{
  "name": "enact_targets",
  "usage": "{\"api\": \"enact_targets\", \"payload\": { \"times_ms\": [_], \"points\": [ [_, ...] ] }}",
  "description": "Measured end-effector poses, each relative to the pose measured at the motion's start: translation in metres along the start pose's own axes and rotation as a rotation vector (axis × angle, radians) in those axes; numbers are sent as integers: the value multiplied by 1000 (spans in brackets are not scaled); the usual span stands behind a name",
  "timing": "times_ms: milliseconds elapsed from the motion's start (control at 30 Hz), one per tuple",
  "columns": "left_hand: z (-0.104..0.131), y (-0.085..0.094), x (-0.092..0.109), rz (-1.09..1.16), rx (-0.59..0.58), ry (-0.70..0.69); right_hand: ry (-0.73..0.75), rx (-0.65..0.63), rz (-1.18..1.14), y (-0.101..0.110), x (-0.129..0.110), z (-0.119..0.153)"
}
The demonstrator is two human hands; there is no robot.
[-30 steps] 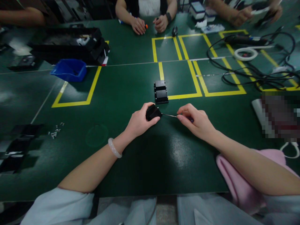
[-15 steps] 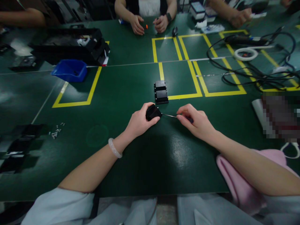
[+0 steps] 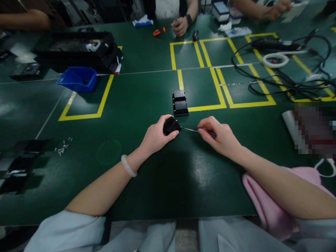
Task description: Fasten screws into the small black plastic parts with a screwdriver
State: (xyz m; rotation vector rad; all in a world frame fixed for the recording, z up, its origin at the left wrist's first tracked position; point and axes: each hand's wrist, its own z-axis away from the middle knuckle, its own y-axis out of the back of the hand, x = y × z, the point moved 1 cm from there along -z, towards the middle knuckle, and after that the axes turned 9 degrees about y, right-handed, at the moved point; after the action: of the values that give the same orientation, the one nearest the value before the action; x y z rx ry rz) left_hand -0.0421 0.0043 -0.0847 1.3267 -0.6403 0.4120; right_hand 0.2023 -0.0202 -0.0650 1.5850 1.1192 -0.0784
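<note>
Fingers of my left hand [image 3: 158,135] are wrapped round a small black block [image 3: 171,126], held on its side above the green table. My right hand [image 3: 219,137] pinches a screwdriver [image 3: 189,130] by its dark handle; the thin metal shaft points left and its tip meets a screw at the block's right edge. Just beyond my left hand, two black blocks [image 3: 180,104] with small silver screws along their sides lie one behind the other. Small screws [image 3: 62,148] are scattered on the left of the table.
A blue bin [image 3: 78,79] and black trays [image 3: 76,49] stand at the back left. Dark parts [image 3: 22,162] lie at far left. Black cables [image 3: 286,82] are tangled at the right, and a pink cloth [image 3: 265,196] lies by my right forearm. Other people sit opposite.
My hands, the block and the screwdriver have barely moved. Across the table, one of the person's hands has left view, and an orange-handled tool and a white-and-blue packet now show there.
</note>
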Motion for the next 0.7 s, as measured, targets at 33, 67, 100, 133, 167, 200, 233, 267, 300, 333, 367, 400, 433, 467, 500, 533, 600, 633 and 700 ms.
{"api": "enact_targets", "payload": {
  "times_ms": [33,67,100,133,167,200,233,267,300,333,367,400,433,467,500,533,600,633,700],
  "points": [
    [0,0,0,1,-1,0,2,-1,4,0,0,0],
    [0,0,0,0,-1,-1,9,0,10,-1,0,0],
    [0,0,0,-1,0,-2,17,2,19,-1,0,1],
    [0,0,0,-4,4,-2,26,4,28,-1,0,1],
    [0,-1,0,-8,7,-1,33,8,35,-2,0,1],
    [-1,-1,0,-14,11,3,37,11,39,-2,0,1],
    [-1,-1,0,-20,13,7,37,16,40,-1,0,1],
    [-1,-1,0,-23,12,10,35,20,36,-1,0,1],
    [-1,-1,0,-23,10,10,28,21,31,-1,0,0],
    [-1,-1,0,-21,7,8,19,21,26,0,0,0],
    [-1,0,0,-17,2,5,8,17,22,0,-1,0],
    [0,0,0,-14,-2,2,-1,11,18,0,-1,0],
    [0,0,0,-13,-4,1,-8,6,15,0,-1,0],
    [0,0,0,-14,-6,3,-11,4,14,0,-1,0],
    [0,0,0,-14,-7,4,-12,5,14,0,0,0],
    [0,0,0,-13,-8,5,-8,10,14,-1,0,0],
    [0,0,0,-8,-9,2,6,28,14,-1,1,1],
    [0,0,0,-4,-10,-1,12,37,14,-2,2,1],
    [0,0,0,1,-6,-5,16,53,12,-2,2,1]
  ]
}}
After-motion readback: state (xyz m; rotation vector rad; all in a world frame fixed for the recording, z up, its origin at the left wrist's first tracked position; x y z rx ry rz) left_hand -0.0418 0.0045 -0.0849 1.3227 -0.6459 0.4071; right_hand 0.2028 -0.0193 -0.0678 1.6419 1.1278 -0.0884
